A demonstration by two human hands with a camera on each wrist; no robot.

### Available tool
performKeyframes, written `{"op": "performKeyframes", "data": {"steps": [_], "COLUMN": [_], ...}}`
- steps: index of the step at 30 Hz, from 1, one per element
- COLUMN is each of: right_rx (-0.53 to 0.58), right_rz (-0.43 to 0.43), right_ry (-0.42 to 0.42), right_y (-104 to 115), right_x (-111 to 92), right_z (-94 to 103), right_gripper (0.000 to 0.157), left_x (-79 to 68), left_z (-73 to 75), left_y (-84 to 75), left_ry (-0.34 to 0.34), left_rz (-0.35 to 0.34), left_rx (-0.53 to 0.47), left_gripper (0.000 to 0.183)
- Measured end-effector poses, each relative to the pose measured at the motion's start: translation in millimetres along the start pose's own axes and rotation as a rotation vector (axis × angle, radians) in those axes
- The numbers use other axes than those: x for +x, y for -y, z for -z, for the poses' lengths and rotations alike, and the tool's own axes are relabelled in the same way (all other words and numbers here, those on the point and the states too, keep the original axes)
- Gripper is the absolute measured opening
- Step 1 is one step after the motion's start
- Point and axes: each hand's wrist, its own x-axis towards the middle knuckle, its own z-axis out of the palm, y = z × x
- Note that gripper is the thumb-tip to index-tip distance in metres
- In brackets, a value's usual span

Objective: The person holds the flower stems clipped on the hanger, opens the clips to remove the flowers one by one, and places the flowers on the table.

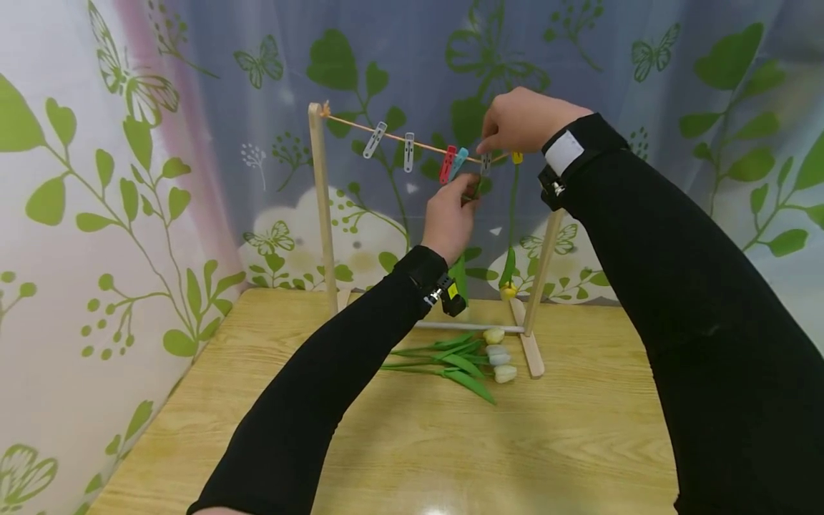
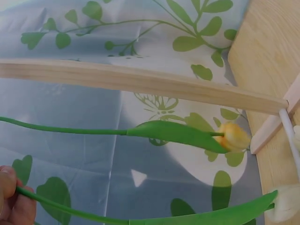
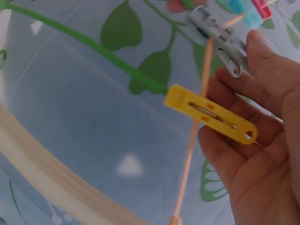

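Counting six clothespins (image 1: 408, 152) on one cord (image 3: 189, 150): two white, one red, one blue, one grey, one yellow. Finding two tulips (image 2: 164, 133) pointing bloom-down, at least three lying nearer on one table (image 1: 412, 443). Adding two wooden posts (image 1: 324, 214), left and right, one white bar (image 1: 473, 327), one left hand (image 1: 448, 220), one right hand (image 1: 531, 123).

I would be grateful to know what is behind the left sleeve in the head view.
Stems of the tulips on the table and the rod run behind the left sleeve. The stem ends and the rod's left end are covered, so I cannot see them.
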Motion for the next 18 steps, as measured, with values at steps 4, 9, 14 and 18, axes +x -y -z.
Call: {"op": "performKeyframes", "data": {"steps": [4,9,14,18], "right_rx": [0.029,0.05,0.069,0.073], "right_rz": [0.014,0.006,-0.015,-0.007], "right_ry": [-0.015,-0.035,-0.035,-0.064], "right_y": [-2.2,-2.2,-2.5,-2.0], "right_x": [-1.7,-1.2,-0.3,1.0], "right_z": [-5.8,-10.8,-14.9,-16.2], "right_gripper": [0.033,0.031,0.032,0.03], "left_x": [-2.3,-3.3,-5.8,-5.5], "left_z": [-0.5,-0.5,-0.9,-0.6], "left_y": [0.5,0.7,3.2,4.7], "left_ry": [0.006,0.021,0.027,0.024], "left_rz": [0.005,0.013,0.029,0.041], "left_rx": [-0.002,0.012,0.0,-0.009], "left_gripper": [0.036,0.037,0.037,0.037]}}
